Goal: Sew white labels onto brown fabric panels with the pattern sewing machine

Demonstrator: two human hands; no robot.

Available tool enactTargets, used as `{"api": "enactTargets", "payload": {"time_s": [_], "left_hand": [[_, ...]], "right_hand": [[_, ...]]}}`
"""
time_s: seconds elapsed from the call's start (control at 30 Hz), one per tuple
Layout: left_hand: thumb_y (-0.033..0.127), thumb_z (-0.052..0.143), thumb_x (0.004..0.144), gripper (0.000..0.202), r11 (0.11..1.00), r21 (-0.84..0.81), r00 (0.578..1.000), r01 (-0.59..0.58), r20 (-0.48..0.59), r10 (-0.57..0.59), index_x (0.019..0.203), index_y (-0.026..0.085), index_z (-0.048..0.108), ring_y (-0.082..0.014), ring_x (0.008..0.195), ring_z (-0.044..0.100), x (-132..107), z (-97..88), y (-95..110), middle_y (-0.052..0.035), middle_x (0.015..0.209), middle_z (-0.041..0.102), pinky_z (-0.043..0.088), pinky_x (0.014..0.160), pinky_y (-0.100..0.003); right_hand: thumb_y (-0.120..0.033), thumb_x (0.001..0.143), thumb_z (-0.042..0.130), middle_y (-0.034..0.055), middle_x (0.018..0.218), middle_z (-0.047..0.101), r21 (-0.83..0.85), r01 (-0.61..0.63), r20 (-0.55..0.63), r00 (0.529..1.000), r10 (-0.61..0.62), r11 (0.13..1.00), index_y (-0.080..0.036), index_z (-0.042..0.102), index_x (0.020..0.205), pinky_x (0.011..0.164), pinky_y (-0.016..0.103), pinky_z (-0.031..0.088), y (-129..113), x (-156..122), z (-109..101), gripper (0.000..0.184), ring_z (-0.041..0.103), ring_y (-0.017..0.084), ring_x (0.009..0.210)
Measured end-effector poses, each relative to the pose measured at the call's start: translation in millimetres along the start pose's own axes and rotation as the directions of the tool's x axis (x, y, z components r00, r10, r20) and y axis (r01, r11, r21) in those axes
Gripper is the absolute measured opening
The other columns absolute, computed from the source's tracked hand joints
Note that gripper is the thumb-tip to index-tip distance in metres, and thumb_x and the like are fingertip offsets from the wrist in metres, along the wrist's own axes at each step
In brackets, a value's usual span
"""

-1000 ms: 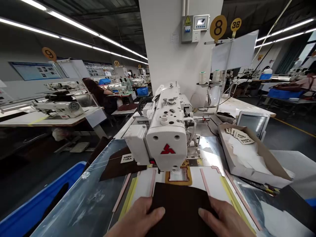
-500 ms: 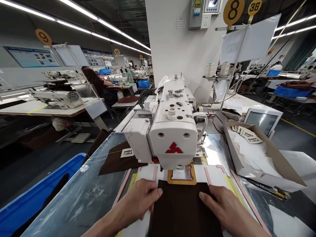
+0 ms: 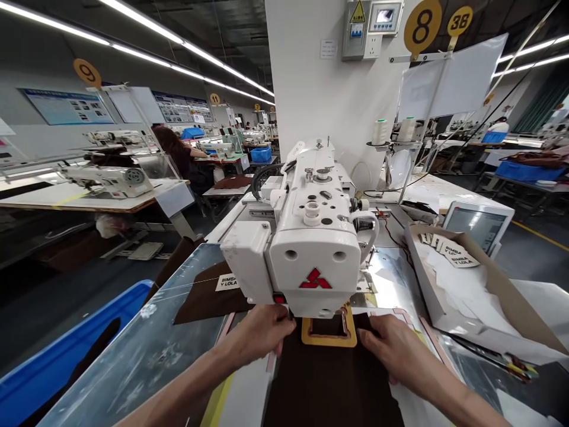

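Observation:
A dark brown fabric panel (image 3: 331, 379) lies flat under the head of a white sewing machine (image 3: 313, 255). The machine's yellow clamp frame (image 3: 329, 339) sits over the panel, and brown cloth shows through its opening. My left hand (image 3: 269, 329) pinches the panel's left edge, close beside the machine head. On the other side, my right hand (image 3: 389, 341) grips the right edge between thumb and fingers. Left of the machine, another brown piece (image 3: 200, 296) bears a white label (image 3: 227, 282) reading BIMBA Y LOLA.
At the right stands a cardboard box (image 3: 498, 302) with white sheets and labels, in front of a small screen (image 3: 480, 225). Scissors (image 3: 511, 365) lie below it. A blue bin (image 3: 80, 344) is at the lower left. Farther left, a person sits among other sewing tables.
Both hands have moved forward, sliding the brown panel farther under the clamp frame. The frame's opening showed white before and now shows brown cloth. The view has shifted slightly.

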State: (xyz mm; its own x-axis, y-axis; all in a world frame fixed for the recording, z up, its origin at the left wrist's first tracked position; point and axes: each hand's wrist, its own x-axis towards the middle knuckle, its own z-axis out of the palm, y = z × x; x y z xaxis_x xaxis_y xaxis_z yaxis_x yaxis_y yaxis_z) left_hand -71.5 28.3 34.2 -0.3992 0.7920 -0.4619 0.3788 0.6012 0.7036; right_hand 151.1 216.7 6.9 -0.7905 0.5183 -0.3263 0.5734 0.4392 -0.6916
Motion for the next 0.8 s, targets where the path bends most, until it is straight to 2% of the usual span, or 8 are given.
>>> {"api": "enactTargets", "payload": {"time_s": [0.1, 0.2, 0.27, 0.4, 0.53, 0.63, 0.7, 0.8], "left_hand": [[0.043, 0.054, 0.09, 0.038, 1.0, 0.003, 0.997, 0.018, 0.069, -0.018, 0.06, 0.022, 0.045, -0.0142, 0.045, 0.048, -15, -0.4, -2, -0.0031, 0.057, 0.067, 0.033, 0.044, -0.023], [0.044, 0.056, 0.09, 0.038, 0.996, -0.014, 0.988, 0.092, 0.127, -0.09, 0.062, 0.022, 0.042, -0.012, 0.042, 0.041, -30, 2.8, -8, -0.003, 0.06, 0.071, 0.03, 0.042, -0.022], [0.046, 0.057, 0.089, 0.039, 0.991, -0.034, 0.984, 0.132, 0.126, -0.126, 0.063, 0.022, 0.041, -0.0111, 0.042, 0.039, -35, 4.6, -11, -0.0026, 0.06, 0.07, 0.03, 0.042, -0.022], [0.047, 0.056, 0.091, 0.04, 0.993, -0.036, 0.99, 0.112, 0.09, -0.109, 0.064, 0.022, 0.04, -0.0108, 0.042, 0.039, -31, 3.3, -10, -0.0036, 0.061, 0.071, 0.03, 0.042, -0.021], [0.046, 0.054, 0.092, 0.041, 0.998, -0.017, 0.995, 0.066, 0.07, -0.065, 0.062, 0.022, 0.041, -0.0112, 0.043, 0.041, -20, 1.0, -10, -0.0045, 0.061, 0.071, 0.031, 0.044, -0.022], [0.048, 0.053, 0.092, 0.039, 1.0, 0.011, 0.999, 0.024, 0.04, -0.024, 0.063, 0.022, 0.046, -0.0123, 0.043, 0.043, -6, 1.3, -12, -0.0035, 0.058, 0.068, 0.032, 0.044, -0.023], [0.049, 0.052, 0.091, 0.037, 0.999, 0.049, 1.0, -0.009, -0.001, 0.009, 0.067, 0.021, 0.051, -0.0152, 0.044, 0.049, 5, 1.0, -12, -0.0021, 0.054, 0.063, 0.035, 0.046, -0.024], [0.05, 0.05, 0.094, 0.036, 0.987, 0.156, 0.987, -0.047, -0.146, 0.07, 0.073, 0.021, 0.058, -0.0232, 0.055, 0.062, 10, 1.0, -10, -0.0032, 0.055, 0.061, 0.042, 0.054, -0.028]], "right_hand": [[-0.036, 0.097, 0.051, -0.006, 0.057, 0.043, 0.015, 0.017, 0.072, 0.997, -0.018, 1.0, -0.025, 0.039, 0.068, 0.043, 0.026, 0.027, 2, -13, 1, 0.033, 0.049, 0.011, 0.04], [-0.041, 0.095, 0.054, -0.0055, 0.061, 0.042, 0.068, 0.012, 0.157, 0.987, -0.022, 0.998, -0.024, 0.04, 0.068, 0.04, 0.025, 0.024, 8, -25, 3, 0.035, 0.049, 0.011, 0.041], [-0.043, 0.095, 0.053, -0.0062, 0.061, 0.039, 0.1, 0.006, 0.152, 0.988, -0.021, 0.995, -0.024, 0.039, 0.068, 0.041, 0.024, 0.026, 11, -28, 5, 0.036, 0.05, 0.011, 0.042], [-0.041, 0.098, 0.051, -0.008, 0.056, 0.038, 0.158, -0.036, 0.139, 0.99, 0.014, 0.987, -0.024, 0.038, 0.069, 0.04, 0.024, 0.025, 10, -22, 4, 0.036, 0.05, 0.01, 0.038], [-0.041, 0.099, 0.05, -0.0085, 0.051, 0.041, 0.217, -0.081, 0.174, 0.984, 0.043, 0.973, -0.024, 0.048, 0.075, 0.037, 0.022, 0.024, 7, -15, 0, 0.03, 0.053, 0.012, 0.038], [-0.04, 0.1, 0.048, -0.0074, 0.049, 0.046, 0.177, -0.081, 0.144, 0.988, 0.056, 0.981, -0.024, 0.052, 0.079, 0.037, 0.022, 0.029, 5, -5, -4, 0.027, 0.057, 0.015, 0.039], [-0.04, 0.1, 0.047, -0.0067, 0.048, 0.047, 0.107, -0.065, 0.09, 0.994, 0.055, 0.992, -0.024, 0.05, 0.076, 0.037, 0.024, 0.031, 4, 6, -7, 0.029, 0.059, 0.017, 0.038], [-0.042, 0.101, 0.049, -0.0034, 0.051, 0.052, 0.004, -0.027, -0.051, 0.998, 0.027, 1.0, -0.024, 0.051, 0.074, 0.044, 0.027, 0.035, 8, 17, -7, 0.032, 0.061, 0.019, 0.042]]}}
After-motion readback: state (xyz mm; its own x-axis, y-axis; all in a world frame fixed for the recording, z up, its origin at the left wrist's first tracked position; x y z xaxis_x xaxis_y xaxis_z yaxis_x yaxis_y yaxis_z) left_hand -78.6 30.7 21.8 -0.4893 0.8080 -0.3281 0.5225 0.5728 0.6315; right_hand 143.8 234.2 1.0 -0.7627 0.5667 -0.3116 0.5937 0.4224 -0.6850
